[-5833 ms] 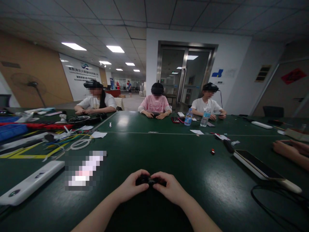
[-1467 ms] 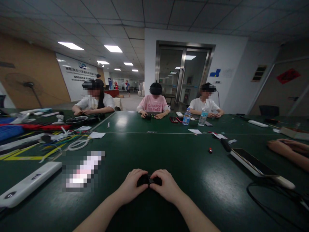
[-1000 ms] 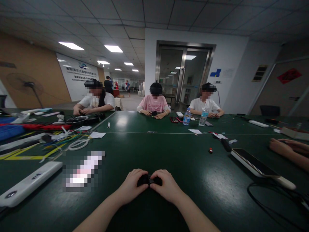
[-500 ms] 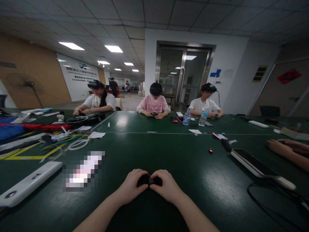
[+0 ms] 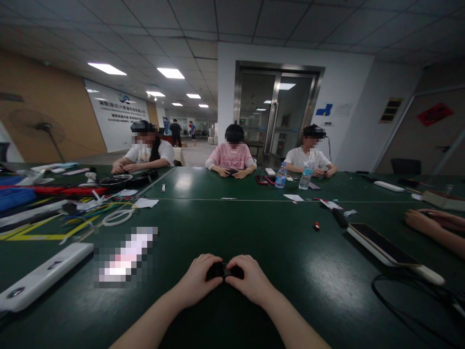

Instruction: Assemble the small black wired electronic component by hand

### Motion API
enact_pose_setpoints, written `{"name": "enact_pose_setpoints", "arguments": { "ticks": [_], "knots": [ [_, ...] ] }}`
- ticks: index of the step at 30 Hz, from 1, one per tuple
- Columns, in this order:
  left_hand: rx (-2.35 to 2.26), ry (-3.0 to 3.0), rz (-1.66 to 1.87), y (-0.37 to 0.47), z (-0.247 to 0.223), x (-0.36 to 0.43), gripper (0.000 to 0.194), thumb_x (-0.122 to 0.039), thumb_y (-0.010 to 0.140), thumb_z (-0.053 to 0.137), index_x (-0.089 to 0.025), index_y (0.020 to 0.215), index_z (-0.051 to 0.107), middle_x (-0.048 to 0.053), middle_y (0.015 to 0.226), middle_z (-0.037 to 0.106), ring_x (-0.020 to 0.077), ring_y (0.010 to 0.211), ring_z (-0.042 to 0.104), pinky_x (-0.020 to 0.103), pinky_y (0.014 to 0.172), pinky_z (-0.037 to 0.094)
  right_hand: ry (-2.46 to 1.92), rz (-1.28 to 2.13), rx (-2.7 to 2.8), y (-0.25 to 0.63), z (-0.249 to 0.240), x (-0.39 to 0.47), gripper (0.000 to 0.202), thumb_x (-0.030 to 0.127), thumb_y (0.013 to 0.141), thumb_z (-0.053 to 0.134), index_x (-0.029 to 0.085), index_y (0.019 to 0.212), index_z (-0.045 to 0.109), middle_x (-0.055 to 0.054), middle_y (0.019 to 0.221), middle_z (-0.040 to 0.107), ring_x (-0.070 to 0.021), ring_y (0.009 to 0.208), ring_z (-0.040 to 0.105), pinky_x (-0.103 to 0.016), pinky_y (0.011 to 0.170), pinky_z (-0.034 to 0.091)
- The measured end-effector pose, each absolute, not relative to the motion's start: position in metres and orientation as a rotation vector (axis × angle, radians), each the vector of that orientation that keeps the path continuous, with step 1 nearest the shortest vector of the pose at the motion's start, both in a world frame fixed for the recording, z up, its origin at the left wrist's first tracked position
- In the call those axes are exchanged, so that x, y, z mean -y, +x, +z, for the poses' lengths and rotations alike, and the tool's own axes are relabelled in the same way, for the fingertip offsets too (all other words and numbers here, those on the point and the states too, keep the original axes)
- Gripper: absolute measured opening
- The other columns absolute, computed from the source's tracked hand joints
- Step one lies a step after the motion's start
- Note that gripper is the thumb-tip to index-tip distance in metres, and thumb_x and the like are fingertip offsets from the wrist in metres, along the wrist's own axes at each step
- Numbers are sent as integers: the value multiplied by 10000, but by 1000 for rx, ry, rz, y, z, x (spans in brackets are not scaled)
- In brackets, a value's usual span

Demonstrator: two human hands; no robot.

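Note:
Near the front of the dark green table (image 5: 218,228), my left hand (image 5: 198,276) and my right hand (image 5: 252,278) meet around a small black object (image 5: 224,271). Each hand grips one side of it between thumb and fingers. Only its middle and parts of its dark sides show; its kind I cannot make out. My forearms reach in from the bottom edge. To the left of my hands lies a flat thing with a blurred, bright face (image 5: 127,257).
A long white device (image 5: 47,276) lies at the left, near cables (image 5: 118,217). At the right are a phone-like slab (image 5: 385,245), a black cord (image 5: 378,295) and another person's hand (image 5: 421,220). Two bottles (image 5: 306,175) stand across the table, where several people sit.
My hands and the black object hold nearly the same place. In the far background, a person in dark clothes has shifted slightly to the right.

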State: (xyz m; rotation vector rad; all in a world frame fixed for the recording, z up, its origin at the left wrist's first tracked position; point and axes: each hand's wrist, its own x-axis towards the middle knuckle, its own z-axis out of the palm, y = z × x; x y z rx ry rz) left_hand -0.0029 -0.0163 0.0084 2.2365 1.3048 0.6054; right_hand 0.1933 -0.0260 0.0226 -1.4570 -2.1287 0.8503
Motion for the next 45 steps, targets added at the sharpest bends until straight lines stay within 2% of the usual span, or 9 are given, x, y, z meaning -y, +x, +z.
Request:
{"name": "enact_pose_setpoints", "arguments": {
  "ticks": [12, 18, 33, 41, 45],
  "knots": [
    [-1294, 2257, 624, -3, 4, 15, 373, -265, 730, 617, -236, 1096, 553, 59, 1102, 592, 244, 1051, 511, 386, 919, 384, -1401, 783, 2134, 194, 21, 25, 179, 313, 725, 629, 277, 899, 609, 22, 1020, 598, -196, 1033, 493, -336, 889, 355],
    [-1308, 2229, 600, -2, 12, 17, 366, -253, 726, 614, -234, 1087, 559, 59, 1106, 592, 242, 1049, 515, 384, 920, 388, -1435, 827, 2117, 194, 21, 25, 193, 339, 746, 607, 290, 932, 599, 19, 1079, 570, -198, 1053, 489, -345, 883, 373],
    [-1280, 2227, 604, -5, 8, 17, 365, -313, 754, 598, -231, 1106, 549, 58, 1113, 582, 236, 1048, 510, 375, 913, 389, -1407, 815, 2068, 196, 23, 25, 164, 325, 752, 606, 281, 910, 603, 18, 1042, 584, -195, 1027, 504, -324, 863, 386],
    [-1280, 2239, 618, -6, 2, 15, 374, -281, 727, 619, -231, 1092, 552, 53, 1101, 585, 233, 1041, 507, 369, 912, 384, -1406, 786, 2004, 200, 23, 24, 194, 350, 748, 603, 268, 924, 612, -1, 1034, 583, -195, 1029, 508, -333, 896, 383],
    [-1280, 2234, 605, -5, 4, 15, 368, -281, 734, 612, -236, 1093, 549, 50, 1108, 581, 232, 1046, 503, 367, 915, 384, -1438, 791, 1951, 202, 24, 24, 208, 344, 741, 601, 268, 934, 612, -10, 1019, 577, -198, 994, 525, -332, 865, 406]
  ]
}}
